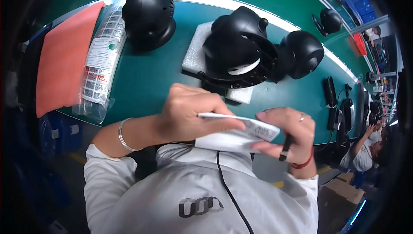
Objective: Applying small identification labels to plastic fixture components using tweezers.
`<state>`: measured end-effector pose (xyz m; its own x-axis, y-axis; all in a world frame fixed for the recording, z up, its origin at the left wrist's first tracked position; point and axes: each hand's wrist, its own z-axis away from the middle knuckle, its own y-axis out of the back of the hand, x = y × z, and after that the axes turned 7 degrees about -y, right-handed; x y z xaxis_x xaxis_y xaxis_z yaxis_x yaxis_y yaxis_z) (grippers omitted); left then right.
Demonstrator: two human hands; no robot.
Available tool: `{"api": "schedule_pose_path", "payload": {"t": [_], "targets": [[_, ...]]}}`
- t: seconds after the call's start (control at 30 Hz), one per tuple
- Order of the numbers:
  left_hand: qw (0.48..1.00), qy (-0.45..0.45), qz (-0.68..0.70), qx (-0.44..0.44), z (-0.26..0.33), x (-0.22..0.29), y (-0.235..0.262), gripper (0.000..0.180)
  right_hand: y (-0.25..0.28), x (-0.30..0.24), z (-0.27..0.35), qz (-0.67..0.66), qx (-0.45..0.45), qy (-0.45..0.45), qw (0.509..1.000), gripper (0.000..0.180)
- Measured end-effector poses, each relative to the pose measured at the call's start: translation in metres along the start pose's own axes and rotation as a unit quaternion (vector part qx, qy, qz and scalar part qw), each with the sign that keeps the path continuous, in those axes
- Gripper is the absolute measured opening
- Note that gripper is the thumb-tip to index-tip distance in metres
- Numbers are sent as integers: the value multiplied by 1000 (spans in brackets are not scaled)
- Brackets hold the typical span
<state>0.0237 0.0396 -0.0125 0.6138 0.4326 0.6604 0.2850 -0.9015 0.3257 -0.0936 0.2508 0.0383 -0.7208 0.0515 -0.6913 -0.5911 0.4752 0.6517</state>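
Both hands are closed on a white label sheet (pixel 228 141), held bent in front of my chest at the bench's near edge. My left hand (pixel 195 111) pinches its left end, thumb lying along the upper edge. On the right end, my right hand (pixel 290 128) grips with thumb and fingers; small grey print shows between the hands. Below the right palm is a narrow dark thing (pixel 285 148) that I cannot make out. Just beyond the hands, a black dome-shaped housing (pixel 234 46) lies tilted on white foam (pixel 195 53).
Another black dome unit (pixel 148 14) stands left, with more round black units (pixel 302 53) to the right. A bagged stack of printed labels (pixel 101 61) lies beside an orange-red sheet (pixel 66 59). Black handheld tools (pixel 330 92) with cables lie at right. Another person (pixel 365 150) sits farther right.
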Motion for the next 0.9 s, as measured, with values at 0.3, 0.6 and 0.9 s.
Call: {"api": "schedule_pose_path", "payload": {"t": [0.3,0.6,0.9], "targets": [[999,-12,-40,-9,7,-17,-9,29,-41,18,23,-118,166,-105,973,20],[976,169,124,54,-1,-9,-13,22,-39,36,29,-92,250,-140,954,19],[1000,-2,-20,-12,3,-17,-3,19,-32,33,19,-64,209,-47,975,32]]}}
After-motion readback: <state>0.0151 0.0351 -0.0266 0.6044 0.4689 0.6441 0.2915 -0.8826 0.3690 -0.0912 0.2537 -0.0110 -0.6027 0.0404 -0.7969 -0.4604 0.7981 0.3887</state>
